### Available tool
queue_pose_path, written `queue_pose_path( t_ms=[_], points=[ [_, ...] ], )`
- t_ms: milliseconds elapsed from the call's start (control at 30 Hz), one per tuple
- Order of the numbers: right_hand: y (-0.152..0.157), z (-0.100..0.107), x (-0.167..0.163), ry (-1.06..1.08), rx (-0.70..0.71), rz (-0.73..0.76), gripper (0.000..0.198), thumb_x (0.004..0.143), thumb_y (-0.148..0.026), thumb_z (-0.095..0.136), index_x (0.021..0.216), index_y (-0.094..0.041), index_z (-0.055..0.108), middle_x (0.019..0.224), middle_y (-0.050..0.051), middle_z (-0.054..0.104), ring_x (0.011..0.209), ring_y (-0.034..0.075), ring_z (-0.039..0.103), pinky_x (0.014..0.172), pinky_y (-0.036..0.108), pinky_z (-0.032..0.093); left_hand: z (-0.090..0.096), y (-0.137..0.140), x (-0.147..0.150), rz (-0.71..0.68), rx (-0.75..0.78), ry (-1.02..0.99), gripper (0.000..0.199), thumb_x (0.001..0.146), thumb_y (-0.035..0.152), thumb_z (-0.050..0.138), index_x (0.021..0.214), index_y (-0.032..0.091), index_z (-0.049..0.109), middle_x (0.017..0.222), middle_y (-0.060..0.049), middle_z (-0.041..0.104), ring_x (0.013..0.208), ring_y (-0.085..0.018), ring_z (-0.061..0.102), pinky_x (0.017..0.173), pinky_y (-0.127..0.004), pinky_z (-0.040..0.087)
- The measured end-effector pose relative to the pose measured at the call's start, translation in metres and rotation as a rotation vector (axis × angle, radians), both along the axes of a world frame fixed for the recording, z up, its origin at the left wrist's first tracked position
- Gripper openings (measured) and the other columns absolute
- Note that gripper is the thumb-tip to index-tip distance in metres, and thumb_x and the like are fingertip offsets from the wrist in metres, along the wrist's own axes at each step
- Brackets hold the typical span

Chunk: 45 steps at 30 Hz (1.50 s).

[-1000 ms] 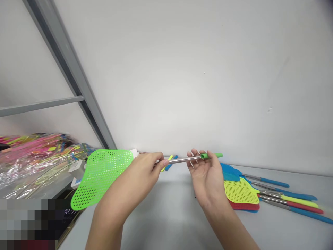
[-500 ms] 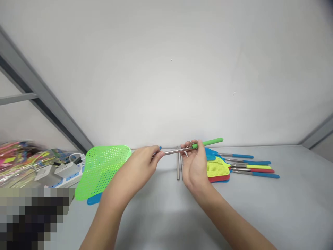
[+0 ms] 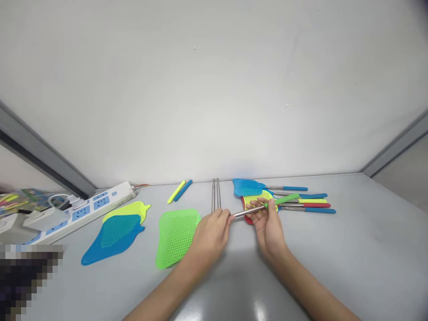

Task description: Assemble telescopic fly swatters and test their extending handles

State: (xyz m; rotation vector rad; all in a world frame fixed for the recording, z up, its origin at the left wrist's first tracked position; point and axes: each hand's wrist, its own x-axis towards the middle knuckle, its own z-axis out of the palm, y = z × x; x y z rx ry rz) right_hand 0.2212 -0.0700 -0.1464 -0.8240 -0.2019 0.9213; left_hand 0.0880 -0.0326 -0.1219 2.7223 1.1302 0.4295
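Observation:
A green fly swatter is held across in front of me in both hands. My left hand (image 3: pixel 212 232) is closed around the shaft close to its perforated green head (image 3: pixel 177 236), hiding the neck. The bare metal shaft (image 3: pixel 249 211) runs to my right hand (image 3: pixel 270 227), whose thumb and fingers grip the near end of the green handle (image 3: pixel 287 199). Behind the right hand lies a pile of finished swatters, with a blue head (image 3: pixel 247 187) and a yellow head (image 3: pixel 264 196) showing. Two loose metal rods (image 3: pixel 213 194) lie just beyond my left hand.
At left, loose blue (image 3: pixel 117 236) and yellow swatter heads (image 3: pixel 143 207) overlap beside a white power strip (image 3: pixel 122 192) with plugged-in adapters. Yellow (image 3: pixel 176 191) and blue handle grips (image 3: pixel 183 191) lie near the wall (image 3: pixel 214 111). Several swatter handles point right on the grey table (image 3: pixel 361 249).
Both hands and the green swatter have moved right, so its handle now overlaps the pile. Loose heads and grips at left are now uncovered. The camera view has shifted too.

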Motion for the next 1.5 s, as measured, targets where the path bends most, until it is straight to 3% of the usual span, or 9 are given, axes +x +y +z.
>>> queue_pose_path(
  t_ms=[267, 467, 700, 800, 1000, 1200, 1333, 1500],
  points=[
    [-0.009, -0.017, -0.004, -0.165, -0.005, 0.036, 0.029, 0.076, -0.043, 0.048, 0.084, -0.016, 0.057, 0.076, 0.005, 0.062, 0.075, 0.018, 0.06, 0.059, 0.027, 0.046, -0.033, -0.017, -0.002, 0.144, 0.052, -0.08, 0.025, 0.087, 0.022, 0.028, 0.079, 0.019, 0.051, 0.072, -0.002, 0.055, 0.066, -0.016, 0.051, 0.061, -0.028, 0.037],
    [-0.01, -0.014, -0.007, -0.211, -0.06, 0.09, 0.029, 0.076, -0.041, 0.05, 0.081, -0.014, 0.061, 0.078, 0.007, 0.063, 0.076, 0.019, 0.059, 0.059, 0.027, 0.047, -0.034, -0.019, -0.001, 0.179, 0.04, -0.138, 0.024, 0.086, 0.021, 0.029, 0.074, 0.019, 0.05, 0.069, -0.001, 0.054, 0.062, -0.015, 0.049, 0.058, -0.028, 0.035],
    [-0.018, -0.012, -0.02, -0.316, -0.07, 0.371, 0.025, 0.075, -0.035, 0.052, 0.081, -0.015, 0.066, 0.089, 0.008, 0.062, 0.077, 0.019, 0.057, 0.064, 0.029, 0.046, -0.036, -0.019, -0.003, 0.11, 0.023, -0.162, 0.023, 0.086, 0.019, 0.027, 0.081, 0.019, 0.05, 0.074, -0.002, 0.054, 0.067, -0.017, 0.049, 0.061, -0.031, 0.034],
    [-0.021, -0.013, -0.021, -0.296, -0.043, 0.397, 0.025, 0.077, -0.034, 0.05, 0.083, -0.015, 0.065, 0.089, 0.008, 0.062, 0.077, 0.018, 0.057, 0.067, 0.03, 0.045, -0.037, -0.021, -0.003, 0.091, 0.074, -0.166, 0.022, 0.086, 0.019, 0.029, 0.084, 0.019, 0.051, 0.074, -0.003, 0.054, 0.068, -0.017, 0.049, 0.061, -0.031, 0.034],
    [-0.022, -0.008, -0.019, -0.085, -0.015, 0.208, 0.033, 0.08, -0.038, 0.04, 0.083, -0.015, 0.063, 0.079, 0.007, 0.062, 0.077, 0.017, 0.056, 0.076, 0.031, 0.042, -0.04, -0.025, -0.002, 0.056, 0.198, -0.199, 0.021, 0.085, 0.018, 0.031, 0.085, 0.018, 0.052, 0.074, -0.003, 0.054, 0.068, -0.018, 0.049, 0.065, -0.032, 0.035],
    [-0.025, -0.001, 0.004, 0.12, 0.034, -0.073, 0.037, 0.075, -0.046, 0.042, 0.077, -0.014, 0.061, 0.074, 0.005, 0.057, 0.071, 0.015, 0.054, 0.067, 0.026, 0.045, -0.043, -0.027, -0.002, 0.044, 0.281, -0.272, 0.019, 0.084, 0.021, 0.036, 0.094, 0.017, 0.051, 0.084, -0.004, 0.055, 0.079, -0.018, 0.048, 0.078, -0.034, 0.031],
    [-0.023, 0.0, 0.019, 0.344, 0.037, 0.058, 0.028, 0.076, -0.039, 0.042, 0.065, -0.016, 0.054, 0.058, -0.001, 0.048, 0.054, 0.01, 0.047, 0.053, 0.025, 0.043, -0.046, -0.026, -0.001, 0.021, 0.29, -0.27, 0.019, 0.084, 0.028, 0.037, 0.092, 0.02, 0.052, 0.079, -0.002, 0.054, 0.075, -0.017, 0.048, 0.074, -0.032, 0.032],
    [-0.028, -0.003, 0.011, 0.572, 0.206, 0.139, 0.034, 0.078, -0.023, 0.041, 0.045, -0.018, 0.032, 0.04, -0.007, 0.025, 0.035, 0.007, 0.028, 0.037, 0.021, 0.03, -0.05, -0.035, 0.0, 0.071, 0.316, -0.205, 0.014, 0.084, 0.023, 0.038, 0.083, 0.021, 0.052, 0.071, 0.0, 0.053, 0.063, -0.016, 0.045, 0.062, -0.03, 0.029]
  ],
)
